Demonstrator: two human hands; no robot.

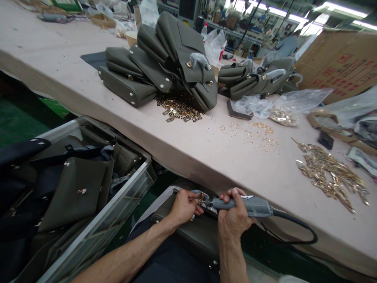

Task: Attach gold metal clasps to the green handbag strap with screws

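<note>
1. Two hands of yours are near each other at the table edge: your left hand (183,208) has its fingertips closed around a gold fitting (202,197), and your right hand (235,216) is wrapped around a powered screwdriver (256,207).
2. Your olive bag (200,236) lies across your lap, below both hands; the screwdriver's tip meets the fitting at its far side.
3. A black cable (316,236) loops from the tool's rear, to your right.
4. On your left, a crate (118,194) holds more bags (73,192).
5. Ahead, the table (194,145) bears stacked bags (188,47) and, rightward, heaped gold pieces (330,177).
</note>
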